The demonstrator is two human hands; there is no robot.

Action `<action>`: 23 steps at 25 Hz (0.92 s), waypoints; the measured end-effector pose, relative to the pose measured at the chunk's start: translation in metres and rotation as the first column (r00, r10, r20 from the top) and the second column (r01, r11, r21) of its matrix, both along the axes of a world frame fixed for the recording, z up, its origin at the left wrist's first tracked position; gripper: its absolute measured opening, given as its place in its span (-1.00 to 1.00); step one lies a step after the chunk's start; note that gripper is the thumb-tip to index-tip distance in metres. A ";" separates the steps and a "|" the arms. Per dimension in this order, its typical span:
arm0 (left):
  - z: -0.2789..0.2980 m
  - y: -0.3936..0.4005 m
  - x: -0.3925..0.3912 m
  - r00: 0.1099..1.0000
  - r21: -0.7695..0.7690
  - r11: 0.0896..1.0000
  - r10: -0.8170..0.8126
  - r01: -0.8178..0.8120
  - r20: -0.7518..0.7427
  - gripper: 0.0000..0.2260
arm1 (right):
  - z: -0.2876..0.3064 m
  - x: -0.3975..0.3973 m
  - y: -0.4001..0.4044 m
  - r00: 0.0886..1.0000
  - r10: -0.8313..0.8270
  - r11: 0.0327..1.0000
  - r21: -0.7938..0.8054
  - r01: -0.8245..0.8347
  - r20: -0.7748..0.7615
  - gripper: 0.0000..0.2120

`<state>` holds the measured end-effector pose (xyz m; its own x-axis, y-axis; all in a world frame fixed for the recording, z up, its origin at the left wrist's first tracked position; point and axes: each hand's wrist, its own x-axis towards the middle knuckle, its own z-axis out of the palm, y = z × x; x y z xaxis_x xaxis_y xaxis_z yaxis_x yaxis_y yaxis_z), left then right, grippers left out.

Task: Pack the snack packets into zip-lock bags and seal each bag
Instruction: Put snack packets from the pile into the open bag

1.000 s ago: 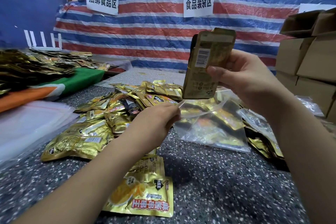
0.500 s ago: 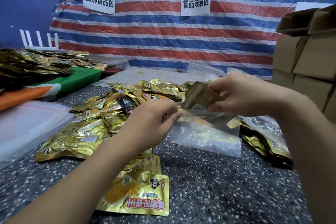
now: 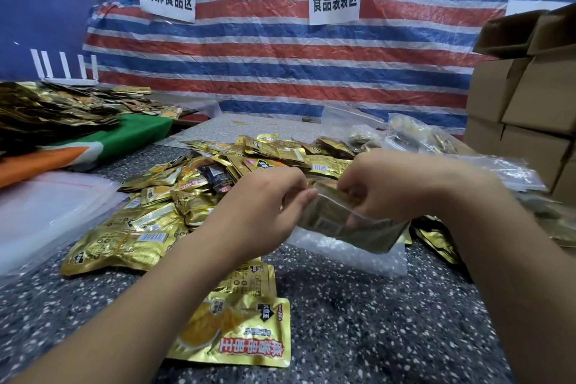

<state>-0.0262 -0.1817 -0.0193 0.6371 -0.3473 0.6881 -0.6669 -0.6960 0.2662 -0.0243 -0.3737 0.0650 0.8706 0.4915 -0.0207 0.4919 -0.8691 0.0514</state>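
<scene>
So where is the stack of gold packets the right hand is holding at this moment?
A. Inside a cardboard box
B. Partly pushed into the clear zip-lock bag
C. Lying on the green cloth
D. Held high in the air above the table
B: the right hand grips the stack of packets with clear film of the zip-lock bag over it, while the left hand pinches the bag's mouth.

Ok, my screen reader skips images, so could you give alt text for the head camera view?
Two hands push a stack of gold snack packets into a clear zip-lock bag; the left hand holds its mouth, the right hand grips the stack. Loose gold packets litter the speckled table.
</scene>
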 end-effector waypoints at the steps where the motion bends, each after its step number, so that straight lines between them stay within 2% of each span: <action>1: 0.000 0.000 0.000 1.000 -0.016 1.000 0.002 -0.002 -0.004 -0.83 | 0.001 0.000 0.000 1.000 -0.006 1.000 0.016 0.006 -0.002 -0.88; 4: 0.000 0.001 0.002 1.000 -0.054 0.999 0.001 0.000 0.012 -0.82 | 0.005 -0.002 -0.004 1.000 -0.007 0.999 0.043 0.006 0.026 -0.73; 8: 0.000 -0.001 0.002 0.997 -0.095 0.995 -0.032 0.039 0.072 -0.82 | 0.009 -0.005 -0.004 0.994 -0.007 0.998 0.061 0.001 0.112 -0.76; 13: 0.007 0.000 -0.001 0.977 -0.200 0.978 -0.019 0.063 0.213 -0.84 | 0.020 -0.008 -0.005 0.936 -0.011 0.958 0.271 -0.091 0.352 -0.59; 18: 0.003 0.001 0.002 0.989 -0.173 0.984 -0.010 0.035 0.146 -0.81 | 0.015 -0.010 0.004 0.914 0.006 0.969 0.223 -0.105 0.406 -0.64; 21: 0.001 0.000 0.003 0.995 -0.167 0.986 -0.002 0.018 0.098 -0.81 | 0.020 -0.019 0.014 0.821 0.058 0.906 0.316 -0.281 0.567 -0.70; 22: 0.001 0.000 0.003 0.996 -0.170 0.985 0.004 0.012 0.091 -0.81 | 0.023 -0.026 0.018 0.821 0.092 0.875 0.348 -0.338 0.564 -0.71; 23: 0.001 -0.001 0.003 0.997 -0.180 0.984 0.004 0.011 0.082 -0.82 | 0.026 -0.035 0.021 0.854 0.155 0.866 0.349 -0.359 0.496 -0.71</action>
